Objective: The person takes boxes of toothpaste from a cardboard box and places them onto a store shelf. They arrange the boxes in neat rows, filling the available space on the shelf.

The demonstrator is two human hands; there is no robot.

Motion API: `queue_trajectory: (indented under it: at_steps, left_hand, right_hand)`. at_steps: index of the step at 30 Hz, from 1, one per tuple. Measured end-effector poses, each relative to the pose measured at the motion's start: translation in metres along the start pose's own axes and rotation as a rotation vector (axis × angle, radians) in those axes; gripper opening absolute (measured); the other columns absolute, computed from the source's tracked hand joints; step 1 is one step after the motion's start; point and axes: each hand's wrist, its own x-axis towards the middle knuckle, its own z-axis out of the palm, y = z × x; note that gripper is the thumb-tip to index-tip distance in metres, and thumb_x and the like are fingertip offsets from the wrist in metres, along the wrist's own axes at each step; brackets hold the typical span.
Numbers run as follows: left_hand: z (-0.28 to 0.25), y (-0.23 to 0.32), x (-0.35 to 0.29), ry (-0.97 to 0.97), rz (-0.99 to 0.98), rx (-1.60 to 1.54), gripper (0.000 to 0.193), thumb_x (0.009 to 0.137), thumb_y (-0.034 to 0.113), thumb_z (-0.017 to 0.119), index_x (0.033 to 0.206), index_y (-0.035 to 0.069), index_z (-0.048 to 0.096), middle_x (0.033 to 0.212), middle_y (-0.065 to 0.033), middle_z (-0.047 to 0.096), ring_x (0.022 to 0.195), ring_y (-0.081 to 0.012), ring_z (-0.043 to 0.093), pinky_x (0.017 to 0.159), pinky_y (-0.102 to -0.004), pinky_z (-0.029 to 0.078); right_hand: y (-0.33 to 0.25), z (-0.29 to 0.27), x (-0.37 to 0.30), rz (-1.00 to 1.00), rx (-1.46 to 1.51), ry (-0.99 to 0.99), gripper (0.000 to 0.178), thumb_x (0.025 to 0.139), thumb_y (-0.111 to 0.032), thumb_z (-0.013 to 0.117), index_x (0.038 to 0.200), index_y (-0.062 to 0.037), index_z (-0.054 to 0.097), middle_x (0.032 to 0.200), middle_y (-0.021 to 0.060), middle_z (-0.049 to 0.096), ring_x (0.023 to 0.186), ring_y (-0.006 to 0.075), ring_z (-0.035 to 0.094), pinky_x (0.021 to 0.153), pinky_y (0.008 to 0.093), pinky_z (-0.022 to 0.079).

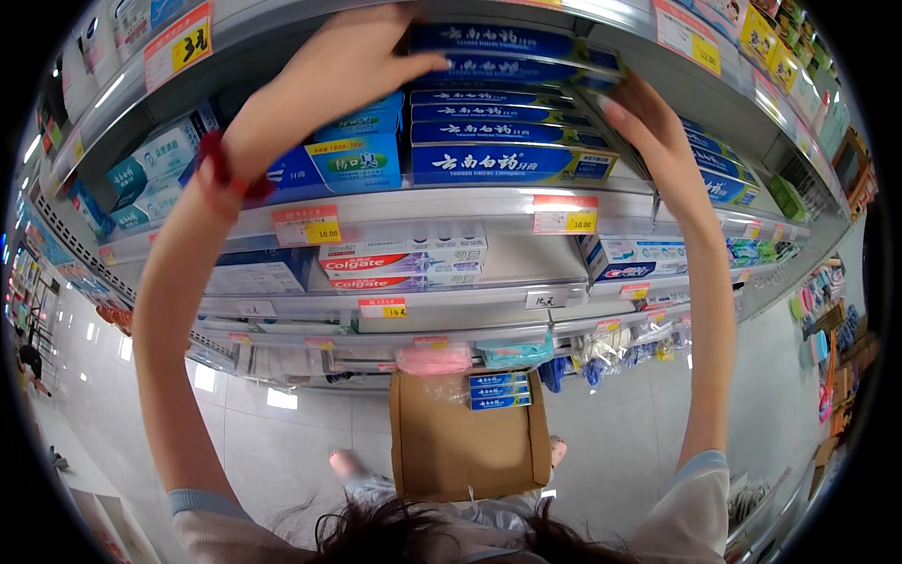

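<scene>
1. By judgement, handling of two long blue boxes in hand, at the top of a stack of similar blue boxes. Being added or being taken away: not possible to tell from this moment.
2. Location of the pair: at the upper shelf, just above the stack, with a dark gap visible below; slightly blurred.
3. Left hand: partly closed at the left end of the pair, with thumb laid on the front face. Apparently clamped there, with most fingers hidden or cut off by the upper edge.
4. Right hand: half open and curved, at the right end of the pair, with thumb a little apart from the fingers. Apparently touching the end of the boxes; firmness of grip impossible to tell.
5. Hands well apart from each other, with the boxes between.
6. Called for next, as a judgement: holding both ends level, moving them together, and avoiding a knock against the stack below.
7. Below, on the floor: an open cardboard carton, with more blue boxes in its far right corner, not touched by either hand.
</scene>
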Motion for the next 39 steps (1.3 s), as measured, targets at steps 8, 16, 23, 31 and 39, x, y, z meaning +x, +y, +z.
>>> queue_trajectory:
  at_steps: [8,16,23,31,39]
  left_hand:
    - [0.103,-0.090,0.111,-0.208,0.082,0.314,0.041,0.079,0.033,0.062,0.103,0.000,0.057,0.093,-0.0169,0.062,0.079,-0.0284,0.061,0.075,-0.0350,0.048]
    - [0.129,-0.120,0.091,-0.344,-0.086,-0.018,0.057,0.077,0.048,0.060,0.106,-0.001,0.056,0.101,-0.0178,0.058,0.094,-0.0284,0.056,0.081,-0.0358,0.045]
    - [0.123,-0.102,0.092,-0.564,-0.229,0.058,0.054,0.088,0.049,0.036,0.118,0.006,0.051,0.117,-0.0170,0.051,0.111,-0.0304,0.048,0.093,-0.0417,0.038]
    - [0.130,-0.124,0.102,-0.695,-0.223,0.050,0.039,0.089,0.028,0.037,0.118,0.008,0.051,0.122,-0.0154,0.048,0.113,-0.0280,0.046,0.096,-0.0420,0.035]
    - [0.128,-0.115,0.098,-0.592,-0.197,0.004,0.034,0.087,0.020,0.041,0.114,0.004,0.054,0.115,-0.0167,0.054,0.107,-0.0273,0.051,0.094,-0.0380,0.038]
  right_hand:
    - [0.103,0.001,0.129,0.305,-0.004,-0.018,0.058,0.080,-0.048,0.051,0.125,-0.0115,0.046,0.124,0.0131,0.046,0.122,0.0261,0.037,0.102,0.0371,0.028]
    - [0.160,0.008,0.146,0.293,-0.080,-0.098,0.056,0.080,-0.044,0.055,0.107,0.0043,0.056,0.102,0.0179,0.059,0.094,0.0235,0.056,0.082,0.0303,0.044]
    - [0.154,0.008,0.140,0.294,-0.252,-0.175,0.052,0.083,-0.035,0.052,0.117,0.0039,0.049,0.111,0.0203,0.055,0.097,0.0249,0.057,0.087,0.0296,0.043]
    - [0.158,0.013,0.141,0.301,-0.254,-0.162,0.050,0.084,-0.031,0.049,0.124,-0.0031,0.045,0.119,0.0177,0.051,0.104,0.0269,0.054,0.092,0.0300,0.040]
    - [0.163,0.009,0.141,0.343,-0.222,-0.071,0.037,0.086,-0.024,0.046,0.114,-0.0029,0.056,0.107,0.0157,0.059,0.091,0.0221,0.060,0.083,0.0289,0.044]
